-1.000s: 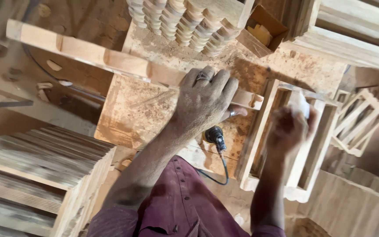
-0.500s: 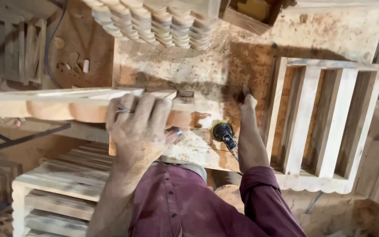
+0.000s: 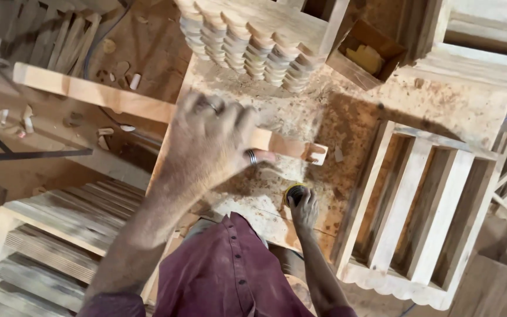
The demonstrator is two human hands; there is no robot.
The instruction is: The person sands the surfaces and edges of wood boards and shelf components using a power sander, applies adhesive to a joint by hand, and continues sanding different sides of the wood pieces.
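Head view: left hand [image 3: 209, 144] clamped over long wooden slat [image 3: 118, 103], grip closed around it near its notched end, slat lying across worktop [image 3: 441, 100] from ten o'clock toward centre. Right hand [image 3: 304, 208] at six o'clock on a small round-headed tool [image 3: 294, 192] (grip blurred, possibly closed, cannot tell). Best held flat, pressed low beside the notch. Slat's far end overhanging worktop edge at nine o'clock. Slatted frame [image 3: 418, 217] crowding three o'clock, scalloped stack [image 3: 253, 47] at twelve; open room only between.

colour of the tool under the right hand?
Black with a yellow ring, as far as shows; the right hand covers most of the tool. Head view.
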